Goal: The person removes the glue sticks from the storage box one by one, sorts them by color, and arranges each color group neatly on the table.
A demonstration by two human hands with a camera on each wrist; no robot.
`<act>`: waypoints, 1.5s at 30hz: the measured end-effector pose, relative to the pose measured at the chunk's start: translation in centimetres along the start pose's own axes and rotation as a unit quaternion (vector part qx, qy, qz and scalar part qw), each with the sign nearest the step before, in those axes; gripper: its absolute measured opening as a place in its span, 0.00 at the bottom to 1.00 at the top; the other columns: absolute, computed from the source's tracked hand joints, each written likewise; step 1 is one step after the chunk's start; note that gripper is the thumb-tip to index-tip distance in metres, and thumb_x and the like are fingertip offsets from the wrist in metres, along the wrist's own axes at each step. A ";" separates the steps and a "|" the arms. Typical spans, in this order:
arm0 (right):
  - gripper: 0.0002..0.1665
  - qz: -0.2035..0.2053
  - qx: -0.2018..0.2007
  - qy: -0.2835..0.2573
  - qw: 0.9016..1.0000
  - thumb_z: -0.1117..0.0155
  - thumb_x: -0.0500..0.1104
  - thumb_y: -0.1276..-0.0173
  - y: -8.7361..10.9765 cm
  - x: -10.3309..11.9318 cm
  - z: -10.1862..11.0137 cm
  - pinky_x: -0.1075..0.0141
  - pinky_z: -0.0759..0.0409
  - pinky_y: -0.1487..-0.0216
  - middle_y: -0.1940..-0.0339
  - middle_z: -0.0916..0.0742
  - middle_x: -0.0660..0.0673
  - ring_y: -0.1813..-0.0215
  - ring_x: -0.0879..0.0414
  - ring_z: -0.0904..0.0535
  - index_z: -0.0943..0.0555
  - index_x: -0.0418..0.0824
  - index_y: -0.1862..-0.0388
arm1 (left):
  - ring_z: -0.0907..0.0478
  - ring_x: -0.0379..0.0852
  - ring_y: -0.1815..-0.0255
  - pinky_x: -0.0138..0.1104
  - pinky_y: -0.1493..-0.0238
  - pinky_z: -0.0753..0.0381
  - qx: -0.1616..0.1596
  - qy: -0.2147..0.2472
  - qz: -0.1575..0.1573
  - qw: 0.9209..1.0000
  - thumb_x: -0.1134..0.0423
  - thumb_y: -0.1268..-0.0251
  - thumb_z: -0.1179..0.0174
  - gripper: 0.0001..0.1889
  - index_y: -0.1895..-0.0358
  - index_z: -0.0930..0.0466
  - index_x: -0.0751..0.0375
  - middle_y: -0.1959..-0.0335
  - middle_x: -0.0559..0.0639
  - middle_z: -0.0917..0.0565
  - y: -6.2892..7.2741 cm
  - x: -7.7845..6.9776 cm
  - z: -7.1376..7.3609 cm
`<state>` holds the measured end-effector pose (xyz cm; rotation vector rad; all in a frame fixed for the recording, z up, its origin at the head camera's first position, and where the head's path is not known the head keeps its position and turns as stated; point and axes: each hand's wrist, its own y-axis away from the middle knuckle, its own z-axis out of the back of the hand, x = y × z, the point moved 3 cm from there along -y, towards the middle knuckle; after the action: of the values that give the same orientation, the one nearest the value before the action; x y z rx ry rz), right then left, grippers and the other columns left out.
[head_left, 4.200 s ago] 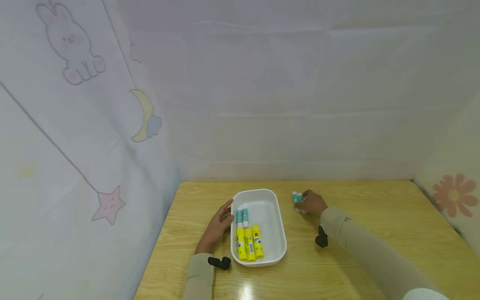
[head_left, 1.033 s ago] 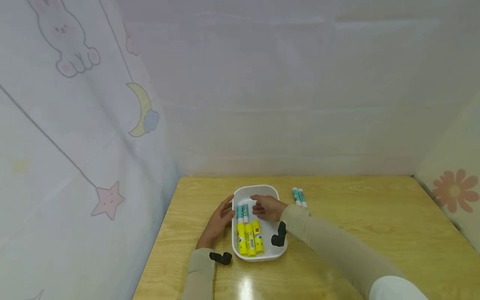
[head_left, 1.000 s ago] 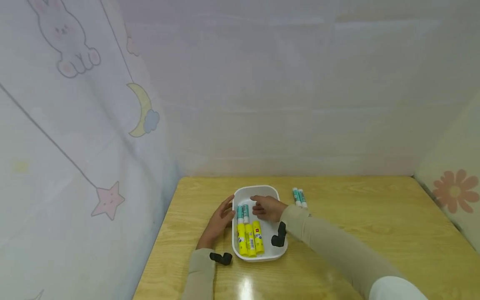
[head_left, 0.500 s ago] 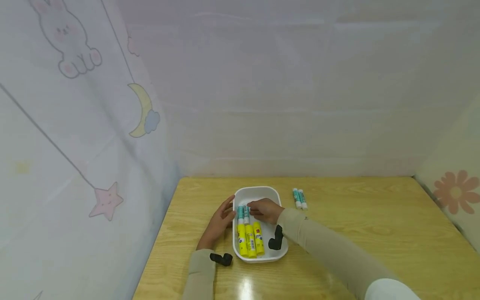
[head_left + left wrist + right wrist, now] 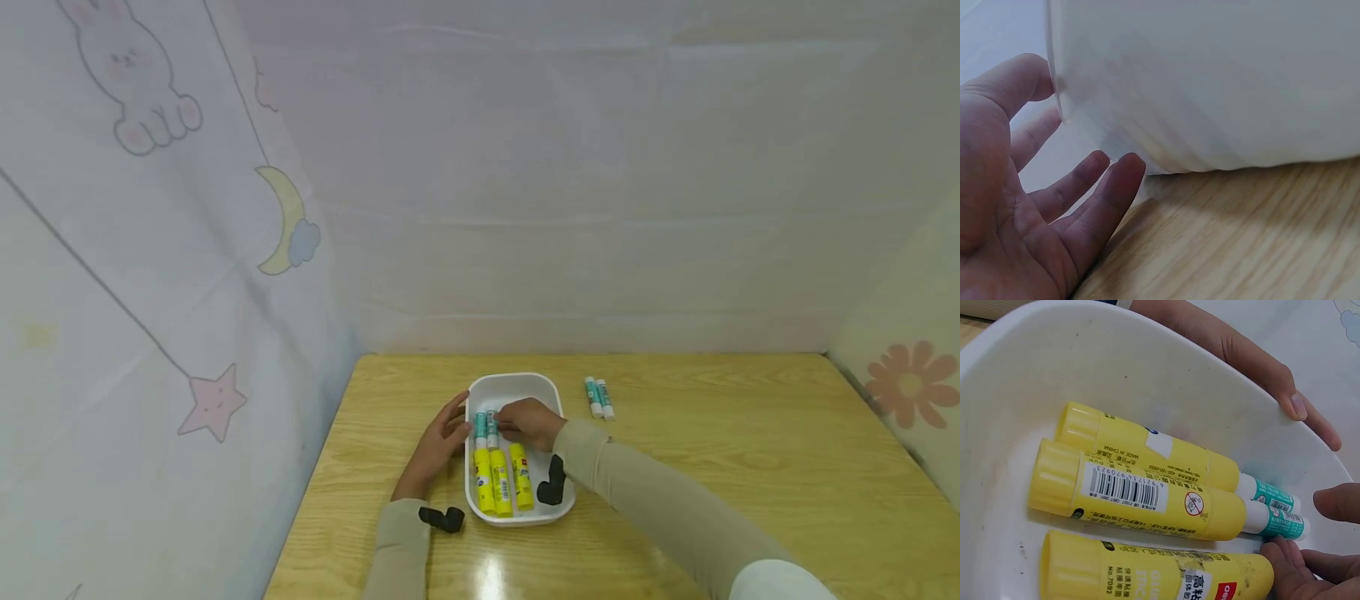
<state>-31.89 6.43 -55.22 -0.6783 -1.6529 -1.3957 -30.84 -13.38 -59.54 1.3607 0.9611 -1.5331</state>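
A white tray (image 5: 517,522) holds three yellow glue sticks side by side and, beyond them, two smaller teal-and-white glue sticks (image 5: 492,427). My left hand (image 5: 441,440) rests against the tray's left side, thumb at the rim; in the left wrist view its loosely bent fingers (image 5: 1124,178) touch the outer wall. Inside the tray is my right hand (image 5: 531,419), beside the teal sticks. The right wrist view has its fingertips touching or nearly touching the nearer teal stick (image 5: 1285,523) and the end of the nearest yellow glue stick (image 5: 1154,572). The thumb (image 5: 1338,501) stands apart from them.
Two more teal-and-white glue sticks (image 5: 598,397) lie together on the wooden table (image 5: 720,450), right of the tray. Behind the table hangs a pale printed cloth (image 5: 570,200). Black camera mounts (image 5: 552,482) sit on both wrists.
Earlier, my right hand was at the two teal sticks on the table; it has moved left into the tray. The rightmost yellow glue stick has just shifted slightly right. The left hand stays put.
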 end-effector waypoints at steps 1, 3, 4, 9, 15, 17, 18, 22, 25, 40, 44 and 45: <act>0.14 0.003 0.004 0.006 1.000 0.41 0.37 0.30 0.0 0.0 0.0 0.54 0.24 0.40 0.52 0.19 0.37 0.48 0.45 0.23 0.21 0.27 0.51 | 0.33 0.61 0.33 0.47 0.48 0.20 0.002 0.004 0.002 1.000 0.59 0.25 0.47 0.30 0.24 0.44 0.36 0.28 0.59 0.37 0.0 -0.1 0.0; 0.13 0.011 0.013 0.022 1.000 0.41 0.36 0.30 0.1 0.2 -0.1 0.54 0.25 0.40 0.54 0.18 0.36 0.49 0.44 0.23 0.20 0.27 0.52 | 0.34 0.61 0.33 0.46 0.47 0.21 0.013 0.009 0.007 1.000 0.59 0.24 0.48 0.31 0.23 0.46 0.39 0.28 0.61 0.38 0.1 -0.5 0.0; 0.13 0.015 0.017 0.029 0.999 0.41 0.36 0.30 0.2 0.3 -0.1 0.53 0.25 0.40 0.54 0.18 0.36 0.49 0.44 0.23 0.19 0.27 0.53 | 0.34 0.61 0.32 0.46 0.46 0.21 0.018 0.011 0.006 1.000 0.59 0.24 0.48 0.31 0.23 0.46 0.41 0.28 0.61 0.39 0.2 -1.0 0.0; 0.15 0.025 0.017 0.026 0.999 0.42 0.36 0.29 -0.1 0.2 -0.5 0.52 0.25 0.40 0.53 0.19 0.36 0.51 0.45 0.23 0.22 0.26 0.48 | 0.34 0.62 0.32 0.46 0.46 0.21 0.037 0.014 0.004 0.999 0.62 0.24 0.49 0.31 0.22 0.48 0.49 0.28 0.65 0.40 0.9 -3.3 -0.2; 0.28 0.015 -0.022 0.016 1.000 0.39 0.36 0.30 -0.7 -0.6 -1.0 0.58 0.20 0.47 0.47 0.19 0.38 0.52 0.51 0.20 0.31 0.29 0.34 | 0.33 0.62 0.33 0.46 0.46 0.21 0.033 0.021 0.010 0.999 0.63 0.24 0.49 0.31 0.22 0.47 0.47 0.28 0.64 0.39 1.0 -3.1 -0.2; 0.27 0.014 -0.031 0.017 0.999 0.38 0.37 0.31 -0.9 -0.8 -1.1 0.59 0.19 0.49 0.48 0.19 0.39 0.53 0.51 0.19 0.30 0.29 0.35 | 0.33 0.62 0.33 0.46 0.46 0.21 0.034 0.021 0.012 0.999 0.62 0.24 0.49 0.31 0.22 0.48 0.47 0.28 0.63 0.39 1.0 -3.0 -0.2; 0.27 0.014 -0.034 0.016 0.999 0.38 0.37 0.31 -1.0 -0.9 -1.2 0.59 0.19 0.49 0.49 0.19 0.39 0.54 0.50 0.19 0.29 0.30 0.35 | 0.33 0.62 0.33 0.46 0.45 0.22 0.035 0.021 0.013 0.999 0.62 0.24 0.49 0.31 0.22 0.48 0.46 0.28 0.63 0.39 1.0 -3.0 -0.2; 0.25 0.013 -0.049 0.020 0.998 0.36 0.38 0.32 -1.2 -0.9 -1.3 0.59 0.19 0.52 0.51 0.19 0.39 0.56 0.50 0.20 0.28 0.32 0.38 | 0.33 0.62 0.33 0.46 0.45 0.22 0.035 0.020 0.007 0.999 0.62 0.24 0.50 0.31 0.22 0.48 0.48 0.27 0.64 0.40 0.9 -3.0 -0.2; 0.25 0.013 -0.059 0.030 0.998 0.35 0.38 0.34 -1.4 -1.0 -1.4 0.61 0.19 0.55 0.53 0.19 0.40 0.58 0.50 0.21 0.28 0.33 0.40 | 0.33 0.63 0.33 0.46 0.46 0.21 0.037 0.021 0.005 0.999 0.62 0.24 0.49 0.31 0.22 0.48 0.49 0.27 0.65 0.40 0.9 -3.0 -0.2; 0.28 0.028 -0.100 0.070 0.992 0.32 0.42 0.38 -1.9 -1.6 -1.5 0.62 0.21 0.61 0.58 0.18 0.42 0.60 0.50 0.21 0.28 0.37 0.40 | 0.32 0.63 0.35 0.47 0.47 0.21 0.019 0.018 0.004 1.000 0.62 0.25 0.48 0.31 0.23 0.46 0.45 0.28 0.63 0.38 0.2 -1.1 0.0; 0.28 0.039 -0.094 0.031 0.994 0.32 0.39 0.38 -1.6 -1.6 -1.3 0.62 0.20 0.59 0.56 0.18 0.40 0.60 0.51 0.20 0.28 0.34 0.40 | 0.31 0.61 0.35 0.46 0.47 0.21 0.005 0.006 0.004 1.000 0.62 0.24 0.48 0.30 0.24 0.44 0.39 0.29 0.60 0.36 -0.1 0.1 0.0; 0.28 0.044 -0.092 0.021 0.995 0.33 0.38 0.38 -1.6 -1.5 -1.2 0.62 0.19 0.59 0.55 0.18 0.39 0.60 0.51 0.20 0.28 0.33 0.40 | 0.31 0.61 0.35 0.46 0.47 0.21 0.003 0.002 0.004 1.000 0.62 0.24 0.48 0.30 0.24 0.44 0.39 0.29 0.60 0.36 -0.1 0.1 0.0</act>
<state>-32.15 5.07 -57.25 -0.8115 -1.4571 -1.4993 -30.98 -13.38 -59.62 1.3717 0.9535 -1.5284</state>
